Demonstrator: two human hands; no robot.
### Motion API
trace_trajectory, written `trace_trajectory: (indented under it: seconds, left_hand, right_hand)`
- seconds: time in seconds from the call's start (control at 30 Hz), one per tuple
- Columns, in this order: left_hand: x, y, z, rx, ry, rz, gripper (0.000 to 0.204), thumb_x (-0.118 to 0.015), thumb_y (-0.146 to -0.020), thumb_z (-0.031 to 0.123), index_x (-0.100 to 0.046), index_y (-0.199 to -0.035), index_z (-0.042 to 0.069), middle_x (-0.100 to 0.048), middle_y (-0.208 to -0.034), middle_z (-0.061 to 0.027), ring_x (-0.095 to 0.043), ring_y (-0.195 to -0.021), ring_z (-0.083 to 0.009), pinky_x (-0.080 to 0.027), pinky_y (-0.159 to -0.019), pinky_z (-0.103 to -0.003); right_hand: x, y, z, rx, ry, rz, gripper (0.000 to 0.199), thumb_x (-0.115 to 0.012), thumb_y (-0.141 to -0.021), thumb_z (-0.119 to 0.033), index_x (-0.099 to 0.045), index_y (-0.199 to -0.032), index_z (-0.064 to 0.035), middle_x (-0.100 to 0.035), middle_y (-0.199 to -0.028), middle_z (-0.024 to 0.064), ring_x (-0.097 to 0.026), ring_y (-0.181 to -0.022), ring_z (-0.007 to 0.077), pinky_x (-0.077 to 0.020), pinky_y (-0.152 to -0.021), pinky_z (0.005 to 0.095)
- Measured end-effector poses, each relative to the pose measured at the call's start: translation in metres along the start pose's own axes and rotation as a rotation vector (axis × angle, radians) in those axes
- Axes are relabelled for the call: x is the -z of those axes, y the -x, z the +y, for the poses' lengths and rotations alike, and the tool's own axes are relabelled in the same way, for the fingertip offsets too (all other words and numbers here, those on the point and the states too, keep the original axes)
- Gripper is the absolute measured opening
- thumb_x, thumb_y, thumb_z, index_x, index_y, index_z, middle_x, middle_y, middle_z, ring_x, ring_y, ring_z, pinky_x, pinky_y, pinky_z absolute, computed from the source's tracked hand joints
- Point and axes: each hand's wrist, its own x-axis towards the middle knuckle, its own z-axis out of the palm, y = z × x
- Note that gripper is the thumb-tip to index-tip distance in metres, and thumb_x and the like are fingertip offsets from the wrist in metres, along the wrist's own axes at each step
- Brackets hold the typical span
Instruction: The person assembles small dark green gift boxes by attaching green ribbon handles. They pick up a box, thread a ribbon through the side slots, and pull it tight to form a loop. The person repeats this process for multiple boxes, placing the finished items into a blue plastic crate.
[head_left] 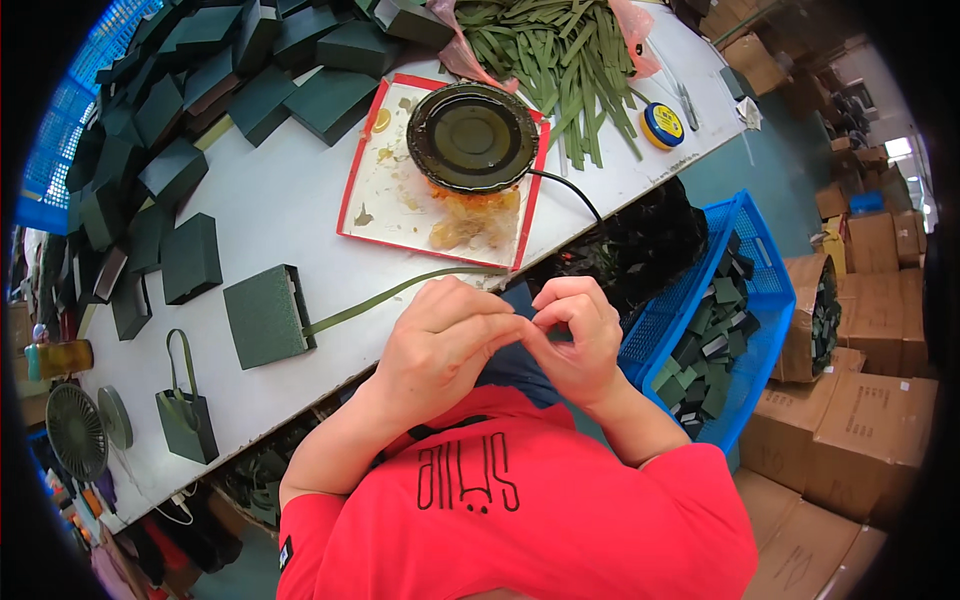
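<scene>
My left hand [447,345] and my right hand [577,338] meet in front of my chest, fingertips touching. Both are closed in a pinch, and whatever lies between the fingers is hidden or too small to make out. A dark green box [265,315] lies on the table left of my hands. From its right side a green ribbon [390,292] runs past the far side of my left hand to the rim of a red-edged tray [362,170]. On that tray stands a round black hot pot [472,135] with dark contents, amber residue beneath it.
Many green boxes [330,105] are heaped at the far left of the white table [300,200]. Cut green ribbons [560,60] lie behind the pot, near a round yellow-blue tin [662,125]. A blue crate [765,290] of small green pieces stands right; a fan [76,432] stands left.
</scene>
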Motion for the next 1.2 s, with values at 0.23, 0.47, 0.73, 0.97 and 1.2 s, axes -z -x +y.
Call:
trace_trajectory:
  seconds: [0.23, 0.47, 0.73, 0.97, 1.2]
  left_hand:
    - [0.008, 0.004, 0.009, 0.407, 0.147, 0.155, 0.013, -0.065, -0.095, 0.002, -0.057, -0.085, 0.001, -0.054, -0.074, -0.0126, -0.053, -0.061, -0.0313, -0.043, -0.057, -0.039]
    - [-0.016, -0.007, 0.012, 0.226, 0.017, -0.095, 0.013, -0.073, -0.088, 0.010, -0.062, -0.091, 0.003, -0.061, -0.089, -0.0084, -0.056, -0.086, -0.0282, -0.043, -0.076, -0.042]
    - [-0.051, 0.003, 0.004, 0.070, -0.063, -0.251, 0.011, -0.069, -0.088, 0.005, -0.059, -0.092, 0.003, -0.055, -0.087, -0.0125, -0.054, -0.084, -0.0325, -0.042, -0.076, -0.043]
    - [-0.038, 0.003, -0.004, 0.224, -0.135, -0.050, 0.011, -0.067, -0.092, 0.006, -0.057, -0.090, 0.004, -0.055, -0.082, -0.0139, -0.058, -0.072, -0.0371, -0.047, -0.062, -0.046]
    - [-0.034, 0.015, 0.000, 0.354, 0.089, -0.147, 0.008, -0.068, -0.092, 0.003, -0.061, -0.090, -0.001, -0.060, -0.082, -0.0138, -0.060, -0.074, -0.0310, -0.048, -0.066, -0.039]
  right_hand:
    - [0.014, -0.003, 0.008, 0.111, 0.174, -0.269, 0.029, -0.084, -0.074, -0.011, -0.064, -0.094, -0.0048, -0.063, -0.118, 0.0115, -0.065, -0.087, 0.0269, -0.0547, -0.070, 0.0384]
    - [0.023, 0.006, 0.014, 0.202, 0.254, -0.434, 0.022, -0.068, -0.084, -0.015, -0.071, -0.105, -0.0084, -0.038, -0.158, 0.0182, -0.044, -0.137, 0.0354, -0.0449, -0.106, 0.0446]
    - [0.019, 0.024, 0.012, 0.112, 0.337, -0.616, 0.030, -0.065, -0.082, -0.016, -0.073, -0.108, -0.0049, -0.047, -0.149, 0.0170, -0.052, -0.127, 0.0334, -0.0466, -0.100, 0.0429]
    - [0.075, 0.013, 0.014, -0.112, 0.012, -1.128, 0.031, -0.075, -0.087, -0.021, -0.074, -0.116, -0.0102, -0.062, -0.132, 0.0145, -0.062, -0.115, 0.0302, -0.0503, -0.095, 0.0400]
    - [0.128, -0.001, 0.049, -0.217, 0.493, -0.973, 0.027, -0.079, -0.082, -0.023, -0.078, -0.108, -0.0143, -0.052, -0.146, 0.0169, -0.044, -0.140, 0.0369, -0.0415, -0.110, 0.0466]
